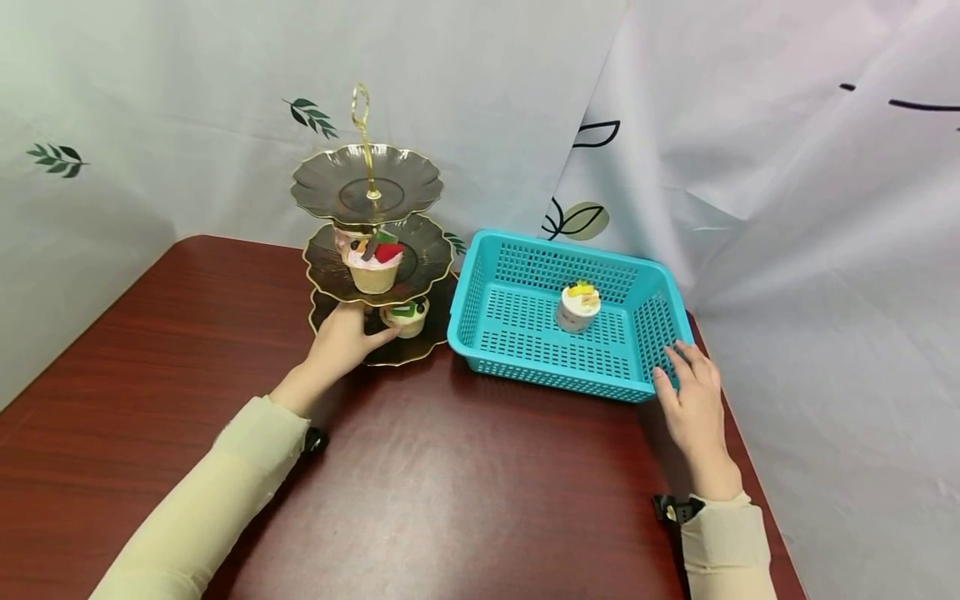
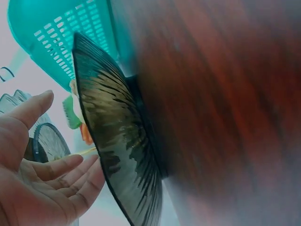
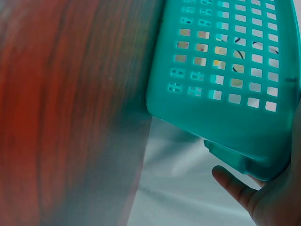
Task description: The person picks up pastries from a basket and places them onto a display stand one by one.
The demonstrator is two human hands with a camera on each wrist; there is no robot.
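Observation:
A three-tier dessert stand [image 1: 367, 179] with dark scalloped plates and gold rims stands at the back left. My left hand [image 1: 343, 340] reaches in over its bottom plate, thumb right beside a cupcake with green topping [image 1: 406, 315]; its fingertips are hidden under the middle plate. In the left wrist view the thumb and fingers [image 2: 70, 165] are spread apart with nothing between them. The middle plate carries a cupcake with pink cream and red topping [image 1: 375, 265], another partly behind it. My right hand [image 1: 693, 400], fingers loosely bent, is at the near right corner of the turquoise basket [image 1: 555, 379].
Inside the basket sits one white cup dessert with yellow topping [image 1: 578, 306]. The reddish-brown wooden table [image 1: 450, 492] ends at a right edge near the right arm. Pale leaf-patterned cloth [image 1: 487, 100] hangs close behind the stand and basket.

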